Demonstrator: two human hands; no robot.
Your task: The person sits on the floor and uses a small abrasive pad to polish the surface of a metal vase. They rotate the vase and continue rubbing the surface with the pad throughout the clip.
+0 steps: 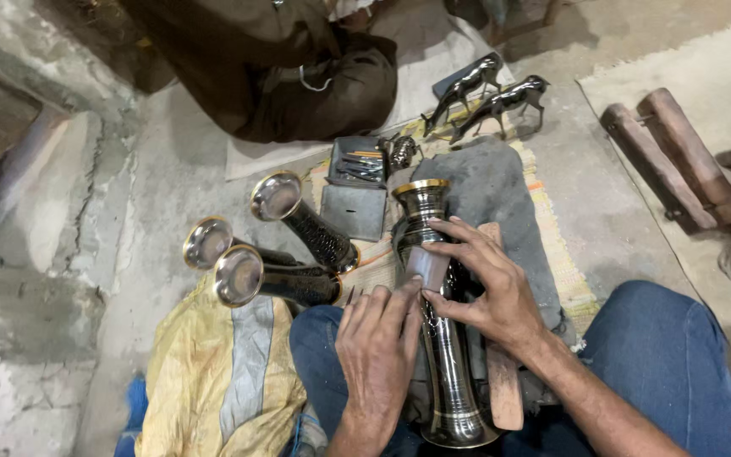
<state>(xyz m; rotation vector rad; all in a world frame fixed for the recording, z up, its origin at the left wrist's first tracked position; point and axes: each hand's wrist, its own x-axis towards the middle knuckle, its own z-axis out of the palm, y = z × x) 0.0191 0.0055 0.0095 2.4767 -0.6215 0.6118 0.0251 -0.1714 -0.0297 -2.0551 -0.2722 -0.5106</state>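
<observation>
Dark metal vase (442, 338) with a gold rim, lying lengthwise across the lap on blue trousers, mouth pointing away, wide foot close to the body. Propped along its right side on a wooden block (502, 385).

Right hand (488, 283) wrapped over the upper body just below the neck, fingers (450, 250) curled around the vase and thumb tucked under, closed firmly on it. Left hand (378, 351) laid on the vase from the near side, fingers (399, 296) almost straight and spread, gripping nothing, tips pressing at a small pale patch (426, 267) held between the two hands; cloth, paper or bare metal, cannot tell.

Looks like close surface work on the upper body, one hand steadying, the other pressing. Judged from this: calls for a steady hold so the round body does not roll off the block, and light, even pressure at the fingertips.

Further out: grey cloth (492, 190) under the vase mouth, over a striped mat (564, 271). Three similar vases (298, 216) lying to the left, partly on a yellow cloth (213, 381). Small tray of tools (359, 161) beyond, then two dark animal figures (501, 97) standing. Another person (298, 68) in dark clothes seated across the floor, and wooden rollers (670, 156) well apart to the right
</observation>
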